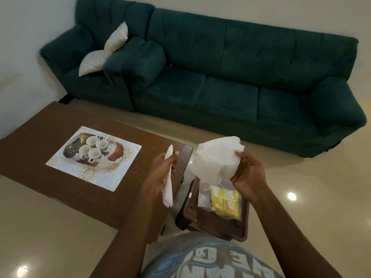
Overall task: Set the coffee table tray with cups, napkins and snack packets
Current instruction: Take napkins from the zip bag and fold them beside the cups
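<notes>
Nearby, four cups point(93, 148) crowd the tray point(128, 157) (sofa point(220, 77) beyond).

There is one view only, from a wide-angle camera worn on the person's head, so no second view overlaps it. It looks forward and steeply down from standing height. The person's own shirt point(210, 259) fills the bottom edge, and both forearms reach up into the middle of the picture, close to the lens. The coffee table point(40, 137) lies to the lower left, a little farther off. The green sofa point(230, 77) runs across the top, farthest away, its lines bent by the lens.
</notes>
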